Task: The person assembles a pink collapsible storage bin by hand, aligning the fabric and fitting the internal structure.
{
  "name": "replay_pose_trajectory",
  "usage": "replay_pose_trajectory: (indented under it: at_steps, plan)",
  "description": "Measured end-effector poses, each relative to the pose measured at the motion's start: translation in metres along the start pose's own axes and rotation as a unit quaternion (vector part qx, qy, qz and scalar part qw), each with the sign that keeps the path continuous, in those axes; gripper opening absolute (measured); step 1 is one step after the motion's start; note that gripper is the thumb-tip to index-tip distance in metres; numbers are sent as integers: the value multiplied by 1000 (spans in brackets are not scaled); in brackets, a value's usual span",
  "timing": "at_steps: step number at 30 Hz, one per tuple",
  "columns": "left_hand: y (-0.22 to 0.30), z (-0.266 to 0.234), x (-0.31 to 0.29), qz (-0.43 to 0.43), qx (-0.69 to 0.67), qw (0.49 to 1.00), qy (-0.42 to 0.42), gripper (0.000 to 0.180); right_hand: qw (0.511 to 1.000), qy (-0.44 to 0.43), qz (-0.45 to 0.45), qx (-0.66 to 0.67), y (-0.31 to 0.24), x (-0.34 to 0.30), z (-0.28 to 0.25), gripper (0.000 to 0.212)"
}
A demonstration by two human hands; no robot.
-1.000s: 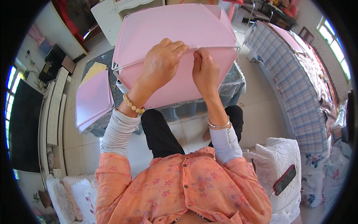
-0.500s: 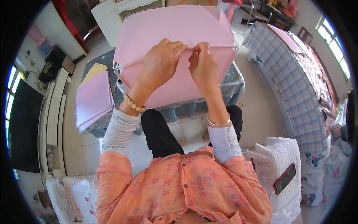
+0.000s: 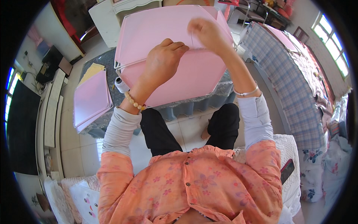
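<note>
My left hand (image 3: 163,61) is closed in a pinch, fingers curled over the ridged white seam (image 3: 201,48) of a pink panelled box (image 3: 186,80); whatever lies between the fingertips is hidden. My right hand (image 3: 207,33) is raised above the top panel, blurred, its fingers drawn together on a fine, taut thread (image 3: 192,39) that runs down to the seam; I cannot tell whether there is a needle in it too.

The box sits on the table (image 3: 107,59), over its near edge, smooth flat panels meeting at an angle along that cord-like ridge, with thin white rims at the corners. I cannot see what it contains. The table wears a grey-blue patterned cloth, its ruffled skirt (image 3: 197,106) falling in soft folds from the near edge. Just beside the box's left corner is a white, rounded spool (image 3: 121,85) with a dark end. Flat, glossy pink sheets (image 3: 90,98) lie stacked at the table's left edge, overhanging its near-left corner, beside matte yellow paper-like pieces (image 3: 91,72). Round pale beads (image 3: 134,101) circle my left wrist, a smooth silvery bangle (image 3: 247,91) my right
</note>
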State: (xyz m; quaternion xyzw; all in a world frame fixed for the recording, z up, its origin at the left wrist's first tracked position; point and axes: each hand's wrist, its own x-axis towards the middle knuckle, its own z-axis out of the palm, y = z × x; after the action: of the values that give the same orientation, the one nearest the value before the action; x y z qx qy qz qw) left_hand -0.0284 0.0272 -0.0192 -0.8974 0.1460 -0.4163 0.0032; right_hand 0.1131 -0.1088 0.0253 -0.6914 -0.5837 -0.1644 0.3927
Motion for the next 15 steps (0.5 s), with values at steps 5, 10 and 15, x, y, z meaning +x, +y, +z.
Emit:
replay_pose_trajectory:
  at_steps: [5, 10, 15]
  plan:
    - [2, -4, 0, -12, -44, 999, 26, 23, 1000, 8, -14, 1, -7, 34, 4, 17]
    - [-11, -2, 25, -192, -279, 941, 26, 18, 991, 117, -61, 38, -15, 20, -3, 15]
    - [-4, 6, 51, -265, -488, 832, -5, 25, 979, 163, -31, 119, 1, 7, -3, 15]
